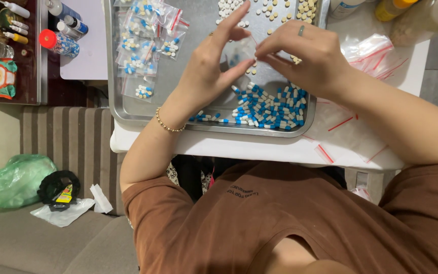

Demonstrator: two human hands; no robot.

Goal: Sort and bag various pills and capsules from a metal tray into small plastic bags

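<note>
Two Hands Gripping One Clear Bag Over Metal Tray

Head view: Brown shirt (300, 223) fills the lower frame, nearest the camera. One metal tray (115, 76) rests on one white table (259, 149). Tray contents: one heap of blue-and-white capsules (269, 109), too many to count; roughly nine filled zip bags (143, 45) at upper left; loose white tablets (226, 10) at the far edge. Left hand (211, 66) is half open, thumb and forefinger pinching one small clear bag (242, 50). Right hand (305, 56), wearing one ring, pinches the same bag's opposite edge with curled fingers. Empty bags (373, 53) lie beside the tray.
</note>
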